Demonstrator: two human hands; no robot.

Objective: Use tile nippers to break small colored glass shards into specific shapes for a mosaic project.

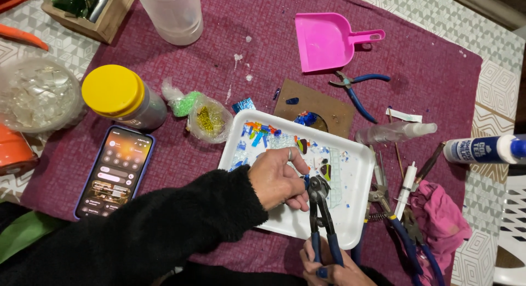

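My left hand (278,179), in a black fuzzy sleeve with a ring on one finger, reaches over a white tray (359,209) and pinches a small dark piece at the jaws of blue-handled nippers (319,209). My right hand (329,269) grips the nippers' handles at the bottom edge of the view. The tray holds several small coloured glass bits, blue, orange and clear, mostly near its far left corner (257,133). What the left fingers hold is too small to make out.
On the maroon cloth: a phone (114,171), a yellow-lidded jar (121,97), small bags of green and gold bits (205,116), a pink dustpan (324,40), blue pliers (359,91), a brown board (315,105), a spray bottle (394,132), a glue bottle (485,149), more pliers and a pink rag (438,217).
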